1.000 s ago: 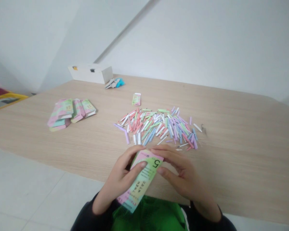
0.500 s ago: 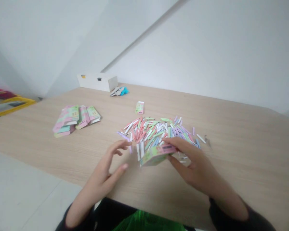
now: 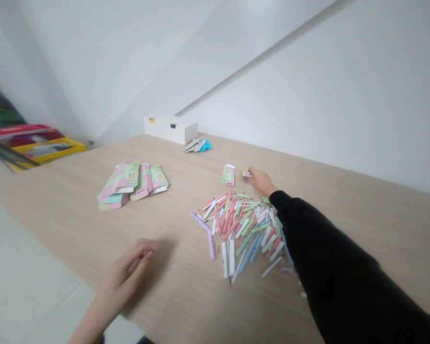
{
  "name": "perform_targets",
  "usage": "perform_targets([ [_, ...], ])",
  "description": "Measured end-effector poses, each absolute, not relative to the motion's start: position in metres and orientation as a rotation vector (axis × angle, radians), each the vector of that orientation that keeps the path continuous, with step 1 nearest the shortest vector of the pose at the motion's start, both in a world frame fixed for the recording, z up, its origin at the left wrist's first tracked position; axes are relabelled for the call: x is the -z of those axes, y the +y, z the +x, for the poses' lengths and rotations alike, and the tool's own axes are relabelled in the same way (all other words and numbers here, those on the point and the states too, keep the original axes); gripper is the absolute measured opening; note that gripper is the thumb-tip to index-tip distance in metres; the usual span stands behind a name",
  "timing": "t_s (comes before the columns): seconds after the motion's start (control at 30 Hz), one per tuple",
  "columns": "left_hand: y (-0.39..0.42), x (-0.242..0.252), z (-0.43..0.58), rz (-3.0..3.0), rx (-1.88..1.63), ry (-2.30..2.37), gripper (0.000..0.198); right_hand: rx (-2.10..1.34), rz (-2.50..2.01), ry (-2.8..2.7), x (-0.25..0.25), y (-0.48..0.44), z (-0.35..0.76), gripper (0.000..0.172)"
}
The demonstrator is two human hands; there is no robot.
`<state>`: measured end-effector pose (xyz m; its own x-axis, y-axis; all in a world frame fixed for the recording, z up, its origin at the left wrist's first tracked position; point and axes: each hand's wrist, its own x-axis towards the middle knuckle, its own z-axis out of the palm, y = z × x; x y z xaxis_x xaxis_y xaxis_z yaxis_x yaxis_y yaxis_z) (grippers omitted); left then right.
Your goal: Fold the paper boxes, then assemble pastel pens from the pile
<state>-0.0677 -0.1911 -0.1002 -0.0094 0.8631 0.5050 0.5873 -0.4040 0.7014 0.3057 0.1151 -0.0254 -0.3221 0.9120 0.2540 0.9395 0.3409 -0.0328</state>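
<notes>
My right hand [image 3: 262,181] reaches far across the wooden table [image 3: 361,224], past a heap of pastel sticks [image 3: 241,227]. Its fingers are closed on a small pink-and-green box [image 3: 247,174], which is right beside another small box [image 3: 228,175] standing on the table. My left hand [image 3: 129,267] rests near the table's front edge, fingers loosely curled, holding nothing. The dark sleeve of my right arm covers the right side of the heap.
Flat pink-and-green cartons [image 3: 131,184] lie in a stack at the left. A white box [image 3: 170,129] and a small blue-and-grey object [image 3: 198,145] sit at the far edge by the wall. Coloured trays [image 3: 39,145] stand beyond the table at the left.
My right hand has carried the small box from in front of me over the stick heap to the far side. My left hand let go and dropped back toward the front edge.
</notes>
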Motion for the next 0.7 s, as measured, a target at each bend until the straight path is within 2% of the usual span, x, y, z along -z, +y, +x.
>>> perform_targets([
  [0.2, -0.196, 0.121, -0.082, 1.889, -1.39, 1.631, 0.016, 0.023, -1.708, -2.593, 0.061, 0.142, 0.3, 0.038],
  [0.4, -0.193, 0.126, -0.075, 1.921, -1.333, 1.652, 0.018, -0.041, -1.628, -2.572, 0.038, 0.148, 0.284, 0.038],
  [0.53, -0.194, 0.127, -0.068, 1.888, -1.312, 1.716, 0.021, -0.14, -1.437, -2.591, 0.024, 0.143, 0.211, 0.039],
  [0.63, -0.196, 0.127, -0.066, 1.826, -1.323, 1.769, 0.02, -0.315, -1.27, -2.71, 0.028, 0.129, 0.128, 0.027],
  [0.7, -0.197, 0.126, -0.065, 1.806, -1.324, 1.77, 0.021, -0.406, -1.212, -2.741, 0.034, 0.12, 0.074, 0.035],
])
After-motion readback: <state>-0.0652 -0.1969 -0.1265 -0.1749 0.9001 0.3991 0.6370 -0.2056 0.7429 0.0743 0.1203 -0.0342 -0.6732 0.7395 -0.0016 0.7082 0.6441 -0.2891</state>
